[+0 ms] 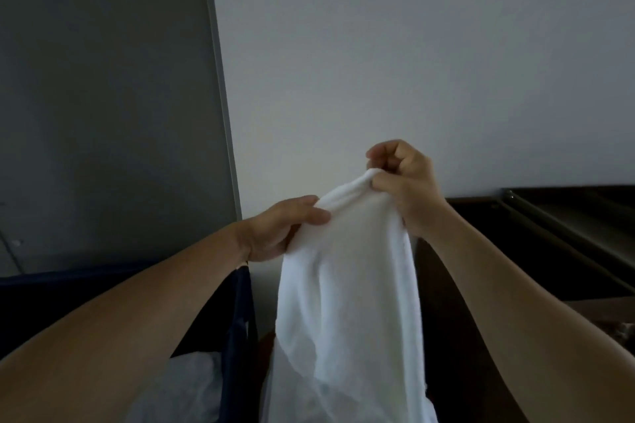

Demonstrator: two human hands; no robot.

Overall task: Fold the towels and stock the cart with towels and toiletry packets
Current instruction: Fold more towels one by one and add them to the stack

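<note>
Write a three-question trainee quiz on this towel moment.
1. True or false: the towel lies folded flat.
2. Which hands hold it? A) left only B) right only C) both
3. Fill in: the bin sits to the towel's ____.
Key: 1 false, it hangs unfolded. 2 C, the left hand and right hand both grip its top edge. 3 left.
</note>
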